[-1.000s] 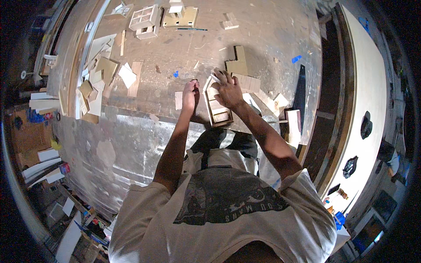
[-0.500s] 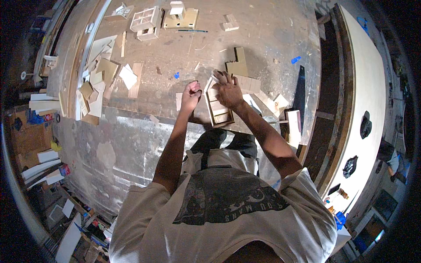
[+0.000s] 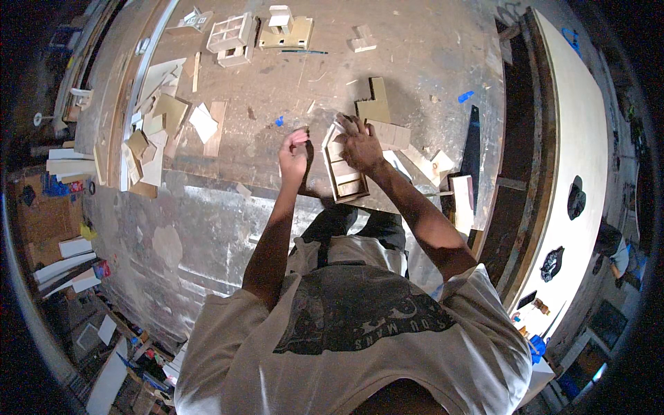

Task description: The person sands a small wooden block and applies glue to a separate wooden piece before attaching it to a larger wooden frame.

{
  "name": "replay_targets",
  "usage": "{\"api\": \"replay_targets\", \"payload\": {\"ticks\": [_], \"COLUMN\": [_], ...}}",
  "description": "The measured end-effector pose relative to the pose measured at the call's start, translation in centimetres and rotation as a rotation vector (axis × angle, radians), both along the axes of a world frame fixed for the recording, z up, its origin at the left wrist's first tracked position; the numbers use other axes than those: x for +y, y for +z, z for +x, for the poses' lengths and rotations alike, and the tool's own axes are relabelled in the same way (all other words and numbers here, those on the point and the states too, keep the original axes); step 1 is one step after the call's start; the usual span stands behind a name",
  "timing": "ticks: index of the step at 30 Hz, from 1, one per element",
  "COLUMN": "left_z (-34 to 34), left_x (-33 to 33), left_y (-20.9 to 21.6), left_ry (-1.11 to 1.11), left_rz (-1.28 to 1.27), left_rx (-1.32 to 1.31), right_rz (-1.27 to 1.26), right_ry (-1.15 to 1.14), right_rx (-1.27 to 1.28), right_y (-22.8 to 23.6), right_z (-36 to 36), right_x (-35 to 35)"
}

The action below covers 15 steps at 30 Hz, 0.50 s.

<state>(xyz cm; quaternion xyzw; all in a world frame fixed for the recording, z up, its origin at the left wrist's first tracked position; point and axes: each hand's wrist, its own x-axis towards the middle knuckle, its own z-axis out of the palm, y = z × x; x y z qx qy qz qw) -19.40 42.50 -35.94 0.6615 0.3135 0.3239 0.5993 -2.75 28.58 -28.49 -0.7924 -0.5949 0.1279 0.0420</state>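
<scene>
A small wooden house-shaped frame (image 3: 347, 181), pointed at its far end and divided by crosspieces, lies near the bench's front edge. My right hand (image 3: 361, 148) is bent over its far right part, fingers gripping it and hiding that part. Left of the frame, apart from it, my left hand (image 3: 294, 153) is raised with curled fingers drawn together. Whatever is at those fingertips is too small to make out. An L-shaped tan board (image 3: 374, 104) lies just beyond my right hand, and a flat wood piece (image 3: 393, 135) lies to its right.
A handsaw (image 3: 472, 149) lies on the right of the bench. Wood offcuts (image 3: 168, 111) are heaped at the left. Small wooden models (image 3: 230, 33) and a pencil (image 3: 304, 52) are at the back. Blue scraps (image 3: 465, 97) dot the bench. A long pale panel (image 3: 577, 138) runs along the right.
My left hand has moved slightly left, away from the frame, and turned, its fingers less tightly bunched. My right hand stays on the frame, which has barely moved.
</scene>
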Motion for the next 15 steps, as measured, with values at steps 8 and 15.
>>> {"api": "replay_targets", "payload": {"ticks": [8, 15], "left_z": [-4.4, -7.7], "left_x": [-1.1, -0.2], "left_y": [4.4, 1.2], "left_ry": [0.226, 0.107], "left_rz": [0.547, 0.561], "left_rx": [0.762, 0.767], "right_rz": [0.309, 0.476], "right_ry": [-0.129, -0.315], "right_rx": [0.327, 0.523], "right_y": [2.4, 3.4], "right_z": [-0.4, -1.7], "right_x": [-3.1, -9.5]}}
